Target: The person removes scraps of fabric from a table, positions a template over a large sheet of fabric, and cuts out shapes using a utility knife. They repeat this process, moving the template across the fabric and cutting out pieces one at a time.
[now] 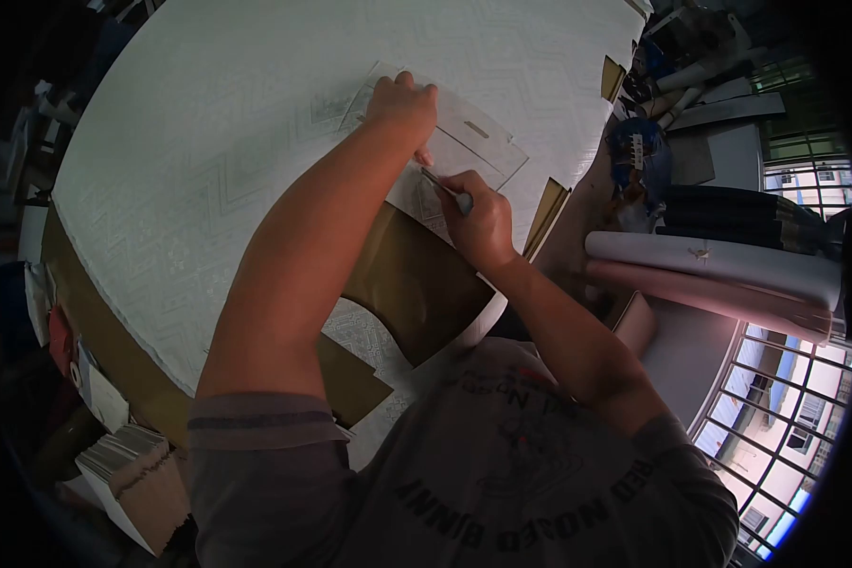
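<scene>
A clear plastic template (483, 142) with a small slot and straight lines lies on the pale, zigzag-embossed sheet material (208, 133). My left hand (402, 109) presses down on the template's left part, fingers apart and thumb stretched toward me. Close to its near edge, my right hand (478, 218) is closed round a slim silvery tool (435, 180), its tip pointing at the material just below my left thumb. I cannot tell whether the tool is a knife or a pen. Under my forearms, the sheet's cut-away edge shows an olive-brown surface (417, 284) with a curved outline.
Rolls of material, one white (710, 256) and one pinkish (710, 293), lie at the right beside a barred window (786, 426). A stack of cards (133, 473) stands at the lower left. Olive-brown strips (547, 213) show by the right edge of the sheet.
</scene>
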A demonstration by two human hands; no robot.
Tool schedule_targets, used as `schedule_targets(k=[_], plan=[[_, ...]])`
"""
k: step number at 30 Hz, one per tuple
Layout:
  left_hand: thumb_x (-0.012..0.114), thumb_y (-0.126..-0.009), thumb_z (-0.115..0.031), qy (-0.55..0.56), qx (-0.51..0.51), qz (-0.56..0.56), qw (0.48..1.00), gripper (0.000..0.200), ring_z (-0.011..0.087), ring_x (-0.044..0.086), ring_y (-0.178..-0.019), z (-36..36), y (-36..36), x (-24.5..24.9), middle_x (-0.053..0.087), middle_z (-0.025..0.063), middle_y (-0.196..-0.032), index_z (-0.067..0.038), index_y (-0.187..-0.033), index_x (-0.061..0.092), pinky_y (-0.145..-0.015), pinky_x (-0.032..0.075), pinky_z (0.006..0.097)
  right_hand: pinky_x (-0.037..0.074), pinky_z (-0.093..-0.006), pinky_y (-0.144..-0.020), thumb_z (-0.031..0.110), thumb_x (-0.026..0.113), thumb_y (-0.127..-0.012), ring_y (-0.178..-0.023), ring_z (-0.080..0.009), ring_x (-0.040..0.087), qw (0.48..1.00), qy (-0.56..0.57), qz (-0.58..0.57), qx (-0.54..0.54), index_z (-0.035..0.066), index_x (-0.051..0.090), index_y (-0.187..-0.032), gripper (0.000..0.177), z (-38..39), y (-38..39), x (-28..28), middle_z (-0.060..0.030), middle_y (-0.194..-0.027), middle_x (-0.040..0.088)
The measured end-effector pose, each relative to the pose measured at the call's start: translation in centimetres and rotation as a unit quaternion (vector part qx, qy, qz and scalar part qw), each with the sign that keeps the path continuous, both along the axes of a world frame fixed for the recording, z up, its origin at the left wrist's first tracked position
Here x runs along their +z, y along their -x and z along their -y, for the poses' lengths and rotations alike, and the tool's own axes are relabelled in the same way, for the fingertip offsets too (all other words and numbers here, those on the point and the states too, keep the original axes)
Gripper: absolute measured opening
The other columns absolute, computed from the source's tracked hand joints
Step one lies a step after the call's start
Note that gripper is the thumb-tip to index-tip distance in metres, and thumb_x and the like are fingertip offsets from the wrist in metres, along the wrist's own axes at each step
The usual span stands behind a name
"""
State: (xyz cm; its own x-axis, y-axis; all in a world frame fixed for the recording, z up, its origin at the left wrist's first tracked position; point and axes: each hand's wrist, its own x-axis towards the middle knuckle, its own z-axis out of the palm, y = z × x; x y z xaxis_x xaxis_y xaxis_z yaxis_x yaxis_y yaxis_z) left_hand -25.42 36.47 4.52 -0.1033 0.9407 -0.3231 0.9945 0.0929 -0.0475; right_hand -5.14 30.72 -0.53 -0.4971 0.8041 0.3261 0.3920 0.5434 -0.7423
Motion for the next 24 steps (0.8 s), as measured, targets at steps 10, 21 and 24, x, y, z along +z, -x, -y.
schedule_targets(k=[10,21,24], plan=[[0.098,-0.054,-0.06,0.083,0.043,0.087,0.992,0.089,0.0314,0.077,-0.096,-1.3,4.7,-0.2,0.079,0.0171,-0.108,0.001,-0.114,0.072,-0.083,0.061,0.0445,0.059,-0.0416,-0.069,0.01,0.079,-0.089,-0.078,-0.0353,0.075,0.996,0.015,0.033,0.077,0.009,0.072,-0.102,0.015,-3.3,1.6,1.4,-0.0133,-0.089,0.077],[0.092,-0.061,-0.038,0.092,0.011,0.136,0.986,0.049,0.0314,0.075,-0.073,-2.1,7.7,-0.5,0.074,0.0202,-0.078,0.004,-0.08,0.076,-0.067,0.058,0.0416,0.059,-0.044,-0.071,0.009,0.078,-0.088,-0.082,-0.0363,0.074,0.961,-0.016,0.058,0.271,0.009,0.071,-0.103,0.017,-8.3,7.6,1.7,-0.0129,-0.092,0.077],[0.091,-0.062,-0.038,0.125,0.002,0.112,0.986,0.047,0.0318,0.073,-0.07,-2.7,8.0,-0.7,0.072,0.0211,-0.073,0.004,-0.077,0.075,-0.063,0.056,0.0423,0.059,-0.0456,-0.074,0.009,0.077,-0.087,-0.084,-0.0374,0.074,0.954,-0.005,0.057,0.295,0.01,0.069,-0.103,0.018,-7.6,9.5,0.9,-0.0127,-0.094,0.076]])
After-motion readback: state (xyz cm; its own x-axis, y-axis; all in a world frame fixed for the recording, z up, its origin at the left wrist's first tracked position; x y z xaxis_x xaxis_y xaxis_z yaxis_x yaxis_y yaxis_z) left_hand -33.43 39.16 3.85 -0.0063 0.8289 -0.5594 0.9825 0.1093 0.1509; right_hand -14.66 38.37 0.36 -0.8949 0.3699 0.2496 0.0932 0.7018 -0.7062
